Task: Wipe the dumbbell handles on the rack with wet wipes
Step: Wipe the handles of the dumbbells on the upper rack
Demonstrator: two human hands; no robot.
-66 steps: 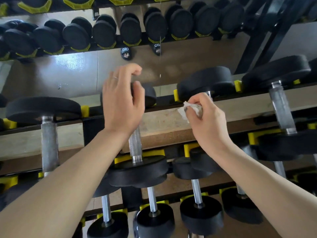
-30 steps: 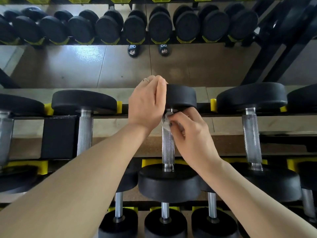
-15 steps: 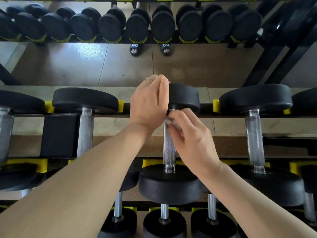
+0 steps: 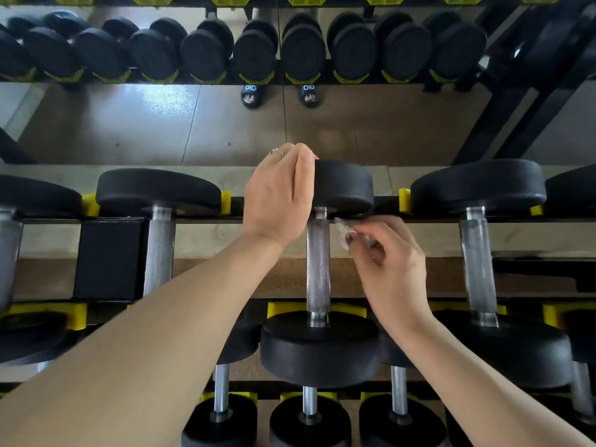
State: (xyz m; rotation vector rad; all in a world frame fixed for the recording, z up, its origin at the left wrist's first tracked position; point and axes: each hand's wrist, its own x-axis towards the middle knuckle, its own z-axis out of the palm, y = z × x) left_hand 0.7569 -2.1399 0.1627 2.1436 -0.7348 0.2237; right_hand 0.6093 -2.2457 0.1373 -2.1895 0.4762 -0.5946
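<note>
The left hand (image 4: 279,195) grips the far black rubber head (image 4: 343,185) of the middle dumbbell on the rack's top shelf. The right hand (image 4: 392,266) pinches a small white wet wipe (image 4: 342,228) just beside the knurled steel handle (image 4: 318,262), probably not touching it. By my judgement, many handles remain to wipe.

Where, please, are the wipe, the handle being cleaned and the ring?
wipe (image 4: 342,230): head view, on its crumpled white edge left of the right fingers.
handle (image 4: 318,262): head view, mid knurled shaft.
ring (image 4: 277,152): head view, on the band.

Black dumbbell heads (image 4: 342,185), knurled silver handle (image 4: 318,262), yellow cradles (image 4: 403,200), white wipe (image 4: 343,229).
</note>
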